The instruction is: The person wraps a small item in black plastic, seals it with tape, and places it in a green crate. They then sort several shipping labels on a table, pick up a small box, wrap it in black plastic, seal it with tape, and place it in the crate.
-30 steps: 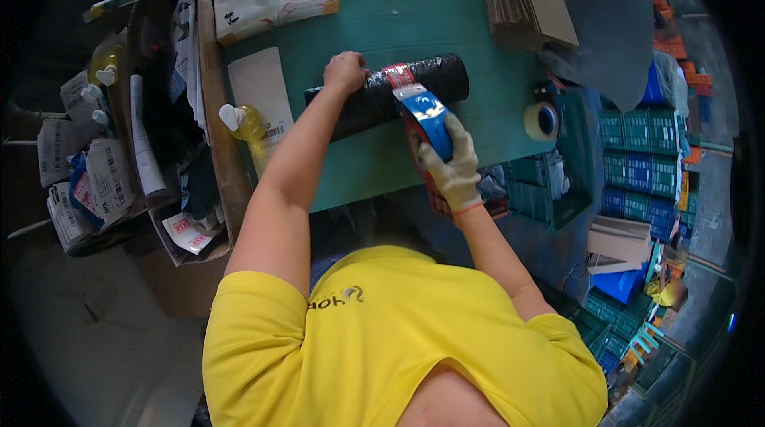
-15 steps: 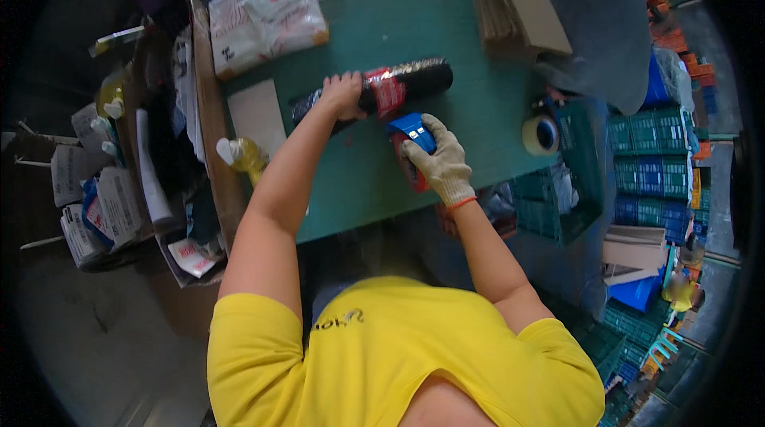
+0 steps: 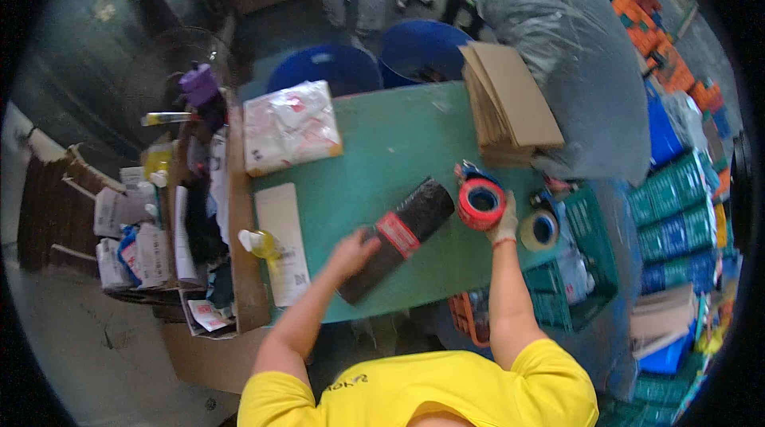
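Observation:
My bare left hand [image 3: 353,255] is wrapped round the near part of a black plastic roll [image 3: 425,210]. The roll lies slantwise over the green table [image 3: 390,128], its far end pointing right, and a red label [image 3: 398,237] is around its middle. In my gloved right hand [image 3: 505,226] is a blue tape dispenser [image 3: 472,174] loaded with a red tape roll [image 3: 477,223]. The dispenser is just right of the black roll's far end, apart from it. The glove's fingers are partly hidden behind the tape.
A pale tape roll [image 3: 529,233] lies right of my glove. Cardboard sheets [image 3: 522,100] stand far right, a white plastic-wrapped pack [image 3: 291,128] far left. A spray bottle [image 3: 259,244] stands by the cardboard box wall [image 3: 246,220]. Blue barrels [image 3: 325,68] stand beyond the table; another person stands behind.
The view has tipped up, showing more beyond the table. The black roll has swung to a steeper slant. My right hand has moved right and turned the tape dispenser, so the red tape faces me.

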The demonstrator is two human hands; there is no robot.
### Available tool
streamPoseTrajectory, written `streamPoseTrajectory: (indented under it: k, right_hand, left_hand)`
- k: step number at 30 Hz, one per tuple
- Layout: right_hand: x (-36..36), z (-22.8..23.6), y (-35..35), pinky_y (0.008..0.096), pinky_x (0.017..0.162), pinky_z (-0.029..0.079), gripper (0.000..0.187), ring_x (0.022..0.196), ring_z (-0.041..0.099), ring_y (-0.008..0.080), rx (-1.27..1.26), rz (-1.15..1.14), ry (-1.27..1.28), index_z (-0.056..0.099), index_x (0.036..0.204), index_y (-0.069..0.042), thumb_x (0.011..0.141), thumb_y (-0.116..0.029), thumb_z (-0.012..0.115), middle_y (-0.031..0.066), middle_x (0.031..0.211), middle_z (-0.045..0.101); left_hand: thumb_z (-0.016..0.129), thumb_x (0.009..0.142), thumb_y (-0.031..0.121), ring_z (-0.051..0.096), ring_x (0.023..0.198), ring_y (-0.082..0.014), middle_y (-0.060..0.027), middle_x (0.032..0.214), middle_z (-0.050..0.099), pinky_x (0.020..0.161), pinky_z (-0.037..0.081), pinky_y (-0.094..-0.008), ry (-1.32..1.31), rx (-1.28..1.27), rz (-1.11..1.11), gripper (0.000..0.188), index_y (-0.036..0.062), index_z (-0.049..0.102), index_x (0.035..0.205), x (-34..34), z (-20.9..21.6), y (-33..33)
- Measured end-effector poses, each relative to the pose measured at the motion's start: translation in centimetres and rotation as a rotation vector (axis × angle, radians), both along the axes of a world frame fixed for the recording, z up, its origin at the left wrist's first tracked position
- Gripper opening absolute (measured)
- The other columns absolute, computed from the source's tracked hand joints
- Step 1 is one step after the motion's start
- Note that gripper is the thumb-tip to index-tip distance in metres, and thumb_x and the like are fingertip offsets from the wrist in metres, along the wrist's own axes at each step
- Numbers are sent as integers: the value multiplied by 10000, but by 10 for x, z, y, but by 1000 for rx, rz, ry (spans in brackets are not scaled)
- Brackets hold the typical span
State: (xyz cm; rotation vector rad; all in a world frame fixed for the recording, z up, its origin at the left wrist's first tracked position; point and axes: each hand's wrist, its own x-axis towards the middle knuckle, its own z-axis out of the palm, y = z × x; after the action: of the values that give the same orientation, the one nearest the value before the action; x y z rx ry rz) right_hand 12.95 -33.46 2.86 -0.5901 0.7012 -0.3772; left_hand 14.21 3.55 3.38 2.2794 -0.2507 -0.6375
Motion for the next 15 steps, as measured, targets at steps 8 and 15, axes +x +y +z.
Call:
streamPoseTrajectory:
  k: [8,15]
  right_hand:
    - [-35,36,133,424,897,441,597,1040,566,375,-1353,1047,566,476,1242,7,821,-393,616,243,1147,576]
    - [-8,44,162,383,1010,381,1037,1217,455,328,-1259,677,67,249,1398,1,588,-305,820,224,1299,455]
  left_hand:
    - [412,928,482,553,974,-438,-284,994,596,860,418,-494,-227,-32,148,562,-40,563,1068,-45,-44,-40]
    - [612,877,313,570,1029,-308,-194,1076,593,935,411,-408,-82,-579,420,462,8,468,1192,-11,-20,-49]
